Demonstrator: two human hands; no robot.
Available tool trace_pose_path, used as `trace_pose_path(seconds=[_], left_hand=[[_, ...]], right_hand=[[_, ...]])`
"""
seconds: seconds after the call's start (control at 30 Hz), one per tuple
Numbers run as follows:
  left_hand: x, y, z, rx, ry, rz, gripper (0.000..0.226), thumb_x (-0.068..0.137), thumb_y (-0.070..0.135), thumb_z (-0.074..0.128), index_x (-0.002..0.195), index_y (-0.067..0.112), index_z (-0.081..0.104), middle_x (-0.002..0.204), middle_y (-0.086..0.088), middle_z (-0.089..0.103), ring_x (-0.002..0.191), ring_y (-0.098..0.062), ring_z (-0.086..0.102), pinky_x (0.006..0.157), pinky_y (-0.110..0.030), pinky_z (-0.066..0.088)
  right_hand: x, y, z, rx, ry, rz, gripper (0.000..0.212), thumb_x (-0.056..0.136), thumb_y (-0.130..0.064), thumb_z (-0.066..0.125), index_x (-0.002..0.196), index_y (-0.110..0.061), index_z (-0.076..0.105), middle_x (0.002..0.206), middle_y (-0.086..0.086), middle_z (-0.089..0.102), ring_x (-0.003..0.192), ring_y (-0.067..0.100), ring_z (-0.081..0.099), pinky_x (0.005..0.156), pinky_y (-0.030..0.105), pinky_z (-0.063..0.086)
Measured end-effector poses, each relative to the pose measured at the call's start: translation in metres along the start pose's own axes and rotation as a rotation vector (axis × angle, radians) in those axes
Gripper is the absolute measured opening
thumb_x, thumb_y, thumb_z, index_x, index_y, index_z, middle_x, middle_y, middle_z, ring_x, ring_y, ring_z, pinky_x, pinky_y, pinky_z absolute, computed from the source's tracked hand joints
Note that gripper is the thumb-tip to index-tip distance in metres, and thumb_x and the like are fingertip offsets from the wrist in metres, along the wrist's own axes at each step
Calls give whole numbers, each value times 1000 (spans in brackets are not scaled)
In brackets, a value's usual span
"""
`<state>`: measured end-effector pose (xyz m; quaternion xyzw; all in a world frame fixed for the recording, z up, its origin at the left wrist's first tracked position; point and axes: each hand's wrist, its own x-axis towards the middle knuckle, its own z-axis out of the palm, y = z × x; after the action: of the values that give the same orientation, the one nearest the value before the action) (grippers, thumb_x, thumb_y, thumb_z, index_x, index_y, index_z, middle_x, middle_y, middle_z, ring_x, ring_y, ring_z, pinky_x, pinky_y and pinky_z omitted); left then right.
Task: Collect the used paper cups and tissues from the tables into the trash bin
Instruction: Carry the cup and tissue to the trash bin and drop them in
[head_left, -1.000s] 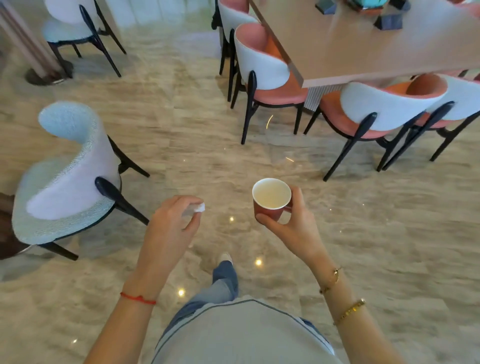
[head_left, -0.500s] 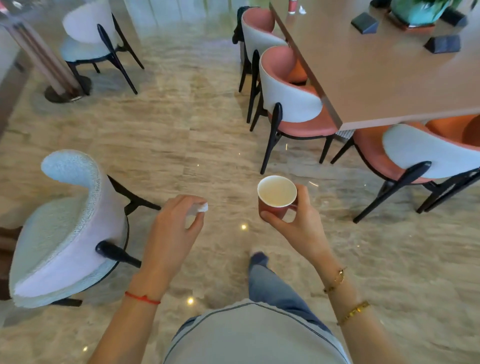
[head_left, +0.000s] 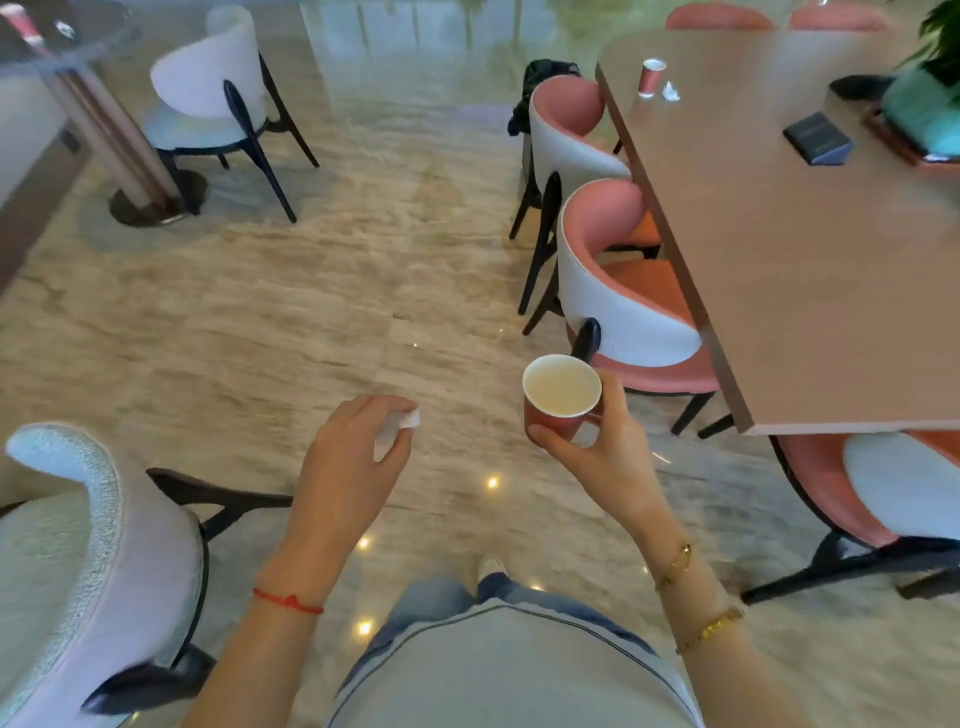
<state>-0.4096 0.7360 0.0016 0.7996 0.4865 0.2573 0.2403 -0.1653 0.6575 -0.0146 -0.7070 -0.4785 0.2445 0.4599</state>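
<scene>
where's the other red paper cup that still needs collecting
In the head view, the red paper cup stands at the far left corner of the long wooden table, beside a crumpled white tissue.

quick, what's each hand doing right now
Left hand: pinching a tissue.
Right hand: holding a red paper cup upright.

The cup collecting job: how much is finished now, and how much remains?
Done: nothing visibly binned; no trash bin is in view. In hand: the right hand holds a paper cup, the left hand pinches a tissue. Left: another cup and crumpled tissue on the long table.
</scene>
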Motion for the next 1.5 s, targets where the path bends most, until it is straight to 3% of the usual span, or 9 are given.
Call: trace_pose_path(seconds=[0.13, 0.3, 0.4, 0.83, 1.0, 1.17, 1.23, 1.37, 1.5], left_hand=[[69, -9, 7, -7, 31, -64, 23, 88, 15, 66, 110, 22, 67, 104, 15, 62, 96, -5, 55, 84, -5, 36], [164, -38, 19, -4, 57, -113, 24, 87, 12, 66, 110, 19, 67, 105, 8, 65, 97, -14, 60, 85, -30, 50], [230, -59, 25, 0, 67, -124, 24, 88, 12, 65, 111, 19, 67, 106, 8, 65, 97, -14, 60, 86, -31, 50], [577, -139, 7, 58, 40, -24, 23, 88, 15, 65, 110, 22, 66, 104, 15, 61, 92, -4, 53, 82, -14, 40], [681, -163, 12, 39, -2, -5, 22, 88, 16, 66, 108, 23, 66, 102, 15, 63, 89, -5, 56, 79, -14, 43], [783, -192, 32, 40, -20, 1, 21, 88, 15, 66, 108, 21, 67, 103, 12, 64, 90, -7, 56, 79, -17, 45], [829, -201, 40, 37, -22, 2, 22, 88, 14, 67, 109, 20, 67, 103, 11, 65, 90, -9, 57, 80, -20, 47], [935, -214, 51, 32, -12, -7, 23, 86, 13, 68, 108, 21, 67, 101, 12, 63, 88, -6, 55, 78, -10, 39], [1046, -222, 56, 43, -5, 5, 24, 86, 13, 68, 108, 21, 66, 102, 11, 64, 90, -7, 55, 78, -11, 38]], right_hand=[[83, 3, 8, 7, -57, -4, 65, 69, -32, 82, 118, -31, 39, 111, -27, 52, 103, -9, 53, 80, 6, 44], [186, 16, 32, 15, -101, -8, 70, 70, -28, 83, 124, -28, 40, 118, -16, 54, 108, -8, 52, 85, 7, 43], [254, 23, 51, 15, -104, -13, 69, 70, -27, 83, 123, -29, 39, 116, -19, 53, 106, -14, 49, 83, 2, 40], [586, -4, 129, 17, -37, -29, 69, 69, -33, 82, 123, -34, 38, 114, -29, 50, 105, -16, 49, 80, 1, 40], [676, 3, 147, 18, -18, 41, 69, 70, -35, 82, 124, -32, 39, 113, -29, 51, 106, -14, 50, 74, 16, 51], [781, 23, 168, 10, -12, 49, 69, 69, -30, 83, 123, -30, 39, 114, -22, 53, 104, -17, 49, 79, 1, 41], [829, 30, 176, 19, -19, 45, 70, 70, -28, 83, 125, -29, 39, 117, -18, 53, 105, -16, 49, 81, 1, 40], [936, 35, 185, 18, -20, 39, 70, 69, -31, 83, 121, -36, 37, 114, -26, 51, 105, -17, 49, 80, 0, 39], [1049, 31, 192, 29, -44, 27, 67, 69, -34, 83, 120, -33, 40, 114, -27, 52, 105, -13, 51, 81, 2, 41]])
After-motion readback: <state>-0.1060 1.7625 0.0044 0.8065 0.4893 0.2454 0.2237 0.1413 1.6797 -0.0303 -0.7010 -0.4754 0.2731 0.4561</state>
